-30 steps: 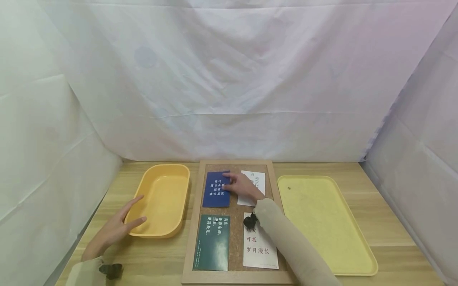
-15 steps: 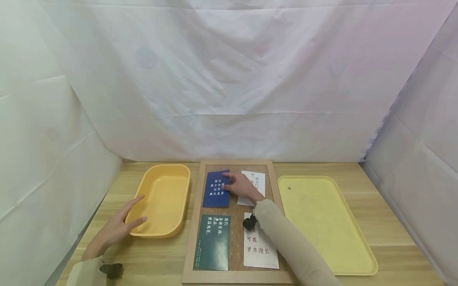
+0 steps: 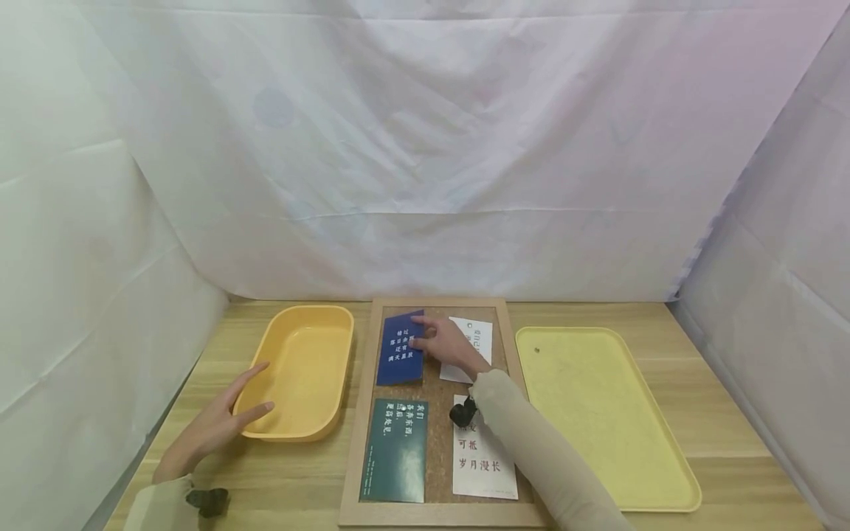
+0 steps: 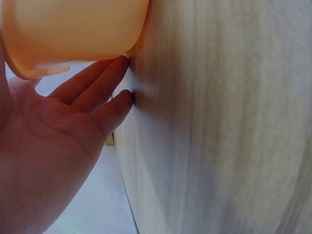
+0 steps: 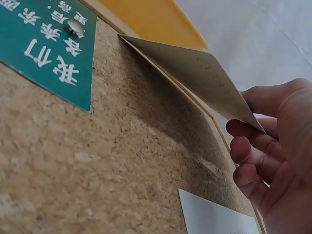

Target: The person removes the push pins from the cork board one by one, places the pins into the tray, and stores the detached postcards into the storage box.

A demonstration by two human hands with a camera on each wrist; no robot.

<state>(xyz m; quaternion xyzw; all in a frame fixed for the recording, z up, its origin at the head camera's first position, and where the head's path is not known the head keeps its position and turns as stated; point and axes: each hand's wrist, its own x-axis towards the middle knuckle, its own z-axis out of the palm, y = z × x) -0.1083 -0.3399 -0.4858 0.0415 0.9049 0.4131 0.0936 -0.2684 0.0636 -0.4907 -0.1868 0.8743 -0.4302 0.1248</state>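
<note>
My right hand (image 3: 451,344) pinches the right edge of a blue postcard (image 3: 398,354) with white writing. In the right wrist view the card's pale back (image 5: 195,73) shows, tilted up off the corkboard, with its far edge low near the frame. My left hand (image 3: 211,428) rests at the near-left side of an orange-yellow basin (image 3: 345,369), thumb and one finger over its rim. In the left wrist view the other fingers (image 4: 105,87) lie fairly straight beside the basin's outer wall, near the tabletop.
The wood-framed corkboard (image 3: 438,442) also bears a green postcard (image 3: 395,457) with a white pushpin (image 5: 75,27), a white card (image 3: 483,335) with a pin, and a white card with red writing (image 3: 485,472). A yellow tray (image 3: 598,413) at right holds a tiny dark item (image 3: 536,349).
The blue postcard's right side has risen off the corkboard and tilted, with my right hand shifting very slightly left. My left hand and the basin have stayed put.
</note>
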